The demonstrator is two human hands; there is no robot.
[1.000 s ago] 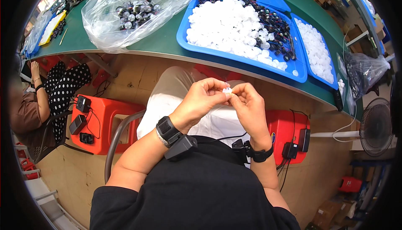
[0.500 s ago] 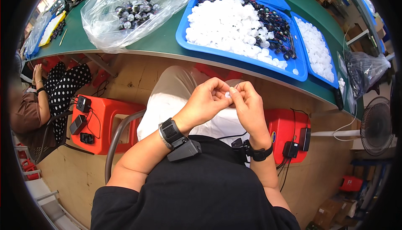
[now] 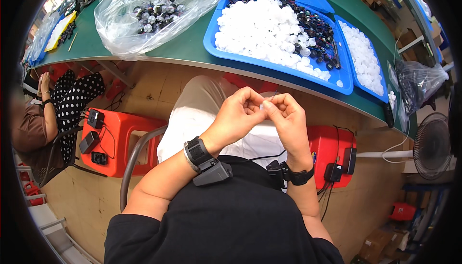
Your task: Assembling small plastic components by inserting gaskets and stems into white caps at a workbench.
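My left hand (image 3: 239,116) and my right hand (image 3: 289,123) meet over my lap, with thumbs and fingertips pinched together. Between them is a small translucent white cap (image 3: 262,106), mostly covered by the fingers. A thin dark wire seems to rise above the right fingertips; what it joins is hidden. Beyond the hands, a blue tray (image 3: 264,62) on the bench holds a heap of white caps (image 3: 260,26) and, along its far and right sides, small black wired parts (image 3: 318,35).
A clear plastic bag (image 3: 113,26) of black-and-clear parts (image 3: 159,16) lies left on the green bench (image 3: 180,43). A second blue tray (image 3: 358,79) holds more white pieces. Red stools (image 3: 122,136) with black adapters flank me. A fan (image 3: 432,146) stands right; another person (image 3: 36,124) sits left.
Both hands stay pinched together with only slight finger shifts. The cap shows a little less between the fingers, and a thin wire now shows above the right fingertips.
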